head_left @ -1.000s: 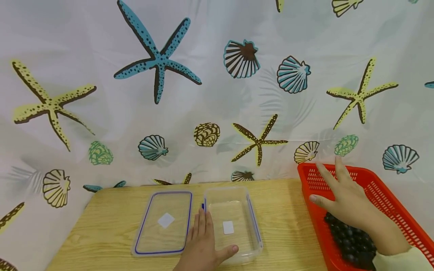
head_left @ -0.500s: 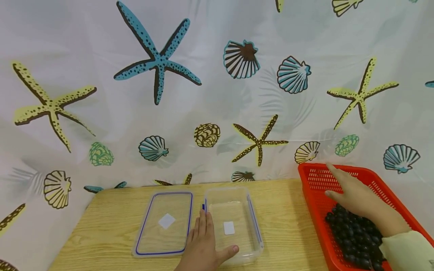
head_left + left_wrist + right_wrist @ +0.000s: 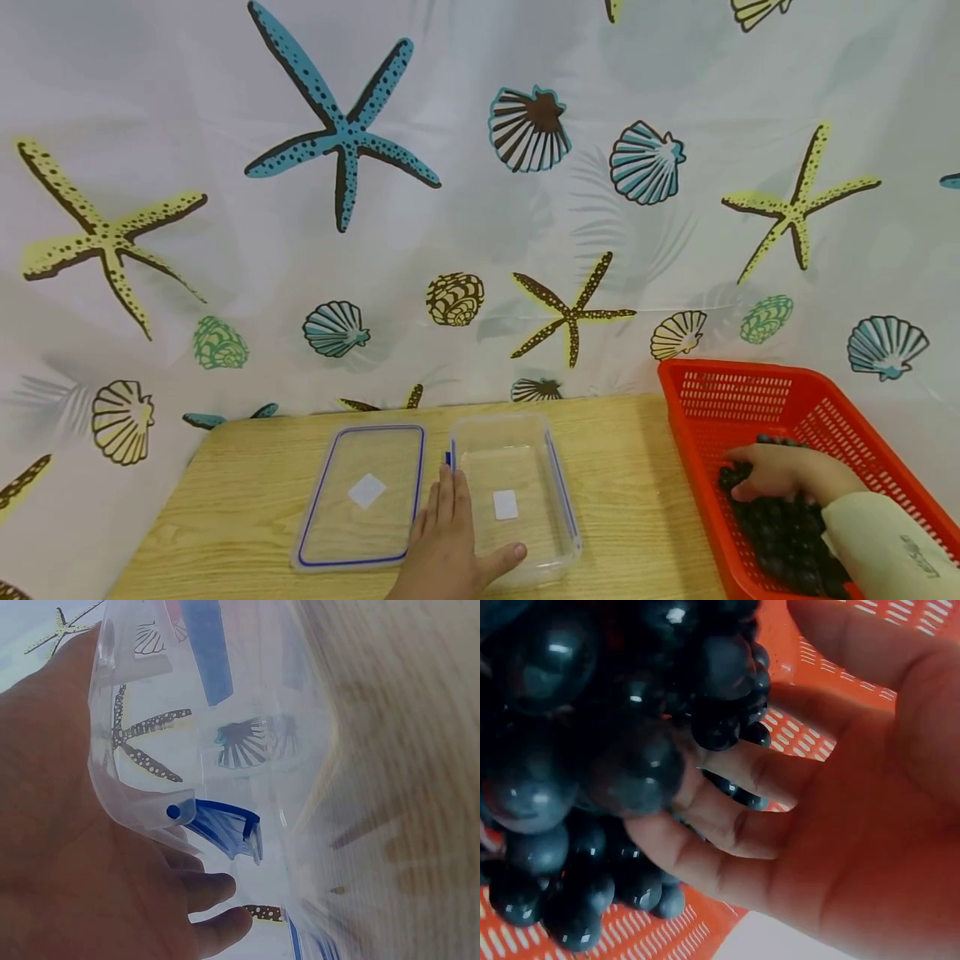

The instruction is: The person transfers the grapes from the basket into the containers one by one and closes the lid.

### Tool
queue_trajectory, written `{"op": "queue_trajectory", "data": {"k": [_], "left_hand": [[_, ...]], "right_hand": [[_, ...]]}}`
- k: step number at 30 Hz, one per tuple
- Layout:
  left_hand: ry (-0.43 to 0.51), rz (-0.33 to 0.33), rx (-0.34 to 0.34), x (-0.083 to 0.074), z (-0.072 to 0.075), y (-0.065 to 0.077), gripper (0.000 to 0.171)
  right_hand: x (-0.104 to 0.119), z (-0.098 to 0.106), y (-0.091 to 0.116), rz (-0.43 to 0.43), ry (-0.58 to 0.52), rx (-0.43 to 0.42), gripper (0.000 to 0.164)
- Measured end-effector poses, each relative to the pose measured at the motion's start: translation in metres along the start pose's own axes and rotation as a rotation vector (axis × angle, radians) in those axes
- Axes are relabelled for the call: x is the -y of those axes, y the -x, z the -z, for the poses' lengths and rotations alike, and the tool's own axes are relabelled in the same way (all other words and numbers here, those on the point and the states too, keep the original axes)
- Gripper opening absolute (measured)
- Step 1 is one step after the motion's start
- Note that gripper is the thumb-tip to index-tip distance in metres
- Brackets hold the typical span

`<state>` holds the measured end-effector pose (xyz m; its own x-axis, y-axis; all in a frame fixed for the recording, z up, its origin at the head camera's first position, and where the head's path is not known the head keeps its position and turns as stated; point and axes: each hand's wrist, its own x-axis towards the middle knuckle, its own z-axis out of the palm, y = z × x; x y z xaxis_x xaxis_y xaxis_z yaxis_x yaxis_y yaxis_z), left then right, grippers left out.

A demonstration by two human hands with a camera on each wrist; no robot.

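- Head: clear container (image 3: 562, 492) sat right of the left hand (image 3: 448, 542), seemingly steadied; lid (image 3: 390, 521) lay left. Left fingers straight, thumb spread, nothing clamped.
- Head: basket (image 3: 742, 367) walls penned dark grapes (image 3: 772, 533) beneath the right hand (image 3: 780, 471).
- Left wrist: hand rested along container's outside.
- Right wrist: fingers among grapes, fingertips hidden; could not tell whether clamped.

In the head view, a white cloth (image 3: 450, 225) hangs at twelve o'clock, its blue printed starfish (image 3: 347, 136) toward eleven; a wood-grained tabletop (image 3: 622, 500) spreads toward six.
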<state>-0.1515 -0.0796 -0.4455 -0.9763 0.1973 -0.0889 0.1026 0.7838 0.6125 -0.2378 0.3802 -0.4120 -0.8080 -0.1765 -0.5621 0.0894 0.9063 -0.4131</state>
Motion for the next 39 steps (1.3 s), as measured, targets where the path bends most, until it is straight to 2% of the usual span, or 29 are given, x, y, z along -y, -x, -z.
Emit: {"op": "queue_trajectory", "data": {"k": [5, 7, 10, 13, 18, 20, 23, 27, 29, 32, 34, 37, 39], "left_hand": [[-0.006, -0.008, -0.002, -0.001, 0.0, 0.0, 0.126], [-0.003, -0.007, 0.002, -0.001, 0.0, 0.0, 0.126], [-0.001, -0.006, 0.004, -0.002, 0.0, -0.001, 0.126], [0.0, 0.004, 0.003, -0.002, 0.0, 0.0, 0.126], [0.0, 0.023, 0.005, -0.001, 0.0, 0.0, 0.126], [0.0, 0.026, 0.006, -0.001, 0.0, -0.001, 0.126], [-0.002, 0.028, 0.006, -0.002, 0.0, -0.001, 0.127], [0.003, 0.029, 0.008, -0.002, -0.001, -0.001, 0.127], [0.006, 0.03, 0.01, -0.002, -0.001, -0.001, 0.127], [0.008, 0.032, 0.016, -0.002, -0.001, -0.002, 0.127], [0.008, 0.032, 0.019, -0.002, -0.001, -0.002, 0.127], [0.009, 0.029, 0.023, -0.001, -0.001, -0.003, 0.127], [0.006, 0.024, 0.02, -0.001, -0.001, -0.004, 0.127]], "right_hand": [[-0.045, -0.008, -0.052, 0.111, -0.036, 0.031, 0.072], [-0.055, -0.01, -0.064, 0.129, -0.062, 0.013, 0.076], [-0.058, -0.014, -0.069, 0.139, -0.053, -0.024, 0.079], [-0.05, -0.017, -0.063, 0.174, -0.04, -0.062, 0.073], [-0.017, -0.02, -0.034, 0.328, 0.067, -0.153, 0.039], [-0.002, -0.02, -0.021, 0.363, 0.109, -0.205, 0.033], [0.014, -0.022, -0.008, 0.329, 0.106, -0.28, 0.03], [0.019, -0.022, -0.003, 0.258, 0.126, -0.378, 0.019], [0.02, -0.022, -0.003, 0.224, 0.11, -0.407, 0.025], [0.021, -0.022, -0.003, 0.192, 0.067, -0.411, 0.043], [0.022, -0.023, -0.003, 0.182, 0.044, -0.402, 0.049], [0.023, -0.022, -0.005, 0.185, 0.055, -0.393, 0.047], [0.023, -0.022, -0.007, 0.193, 0.082, -0.416, 0.037]]}}
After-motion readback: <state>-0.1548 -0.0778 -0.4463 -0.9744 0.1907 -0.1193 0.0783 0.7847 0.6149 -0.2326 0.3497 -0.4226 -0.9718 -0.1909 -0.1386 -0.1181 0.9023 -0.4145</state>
